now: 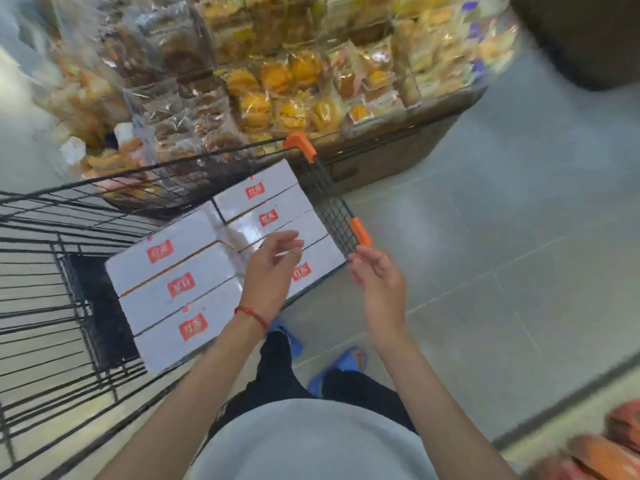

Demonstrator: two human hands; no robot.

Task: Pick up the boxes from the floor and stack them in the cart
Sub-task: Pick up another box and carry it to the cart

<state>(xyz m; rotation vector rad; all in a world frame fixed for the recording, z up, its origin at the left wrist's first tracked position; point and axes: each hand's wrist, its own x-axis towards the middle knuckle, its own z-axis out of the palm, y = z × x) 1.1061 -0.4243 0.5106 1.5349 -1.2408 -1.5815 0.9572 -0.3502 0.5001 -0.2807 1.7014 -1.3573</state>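
Several white boxes with red labels [180,289] lie flat in two rows inside the black wire cart [332,202], which has orange corner caps. My left hand [273,268], with a red string at the wrist, hovers over the nearer row of boxes with its fingers loosely spread and nothing in it. My right hand [377,282] hangs just outside the cart's near right corner, fingers curled loosely, holding nothing. No box is visible on the floor.
A low display bin [381,157] piled with packaged pastries stands right behind the cart. Grey tiled floor [502,220] stretches to the right. A dark bin is at top right, and packaged goods on a shelf sit at bottom right. My feet in blue slippers stand beside the cart.
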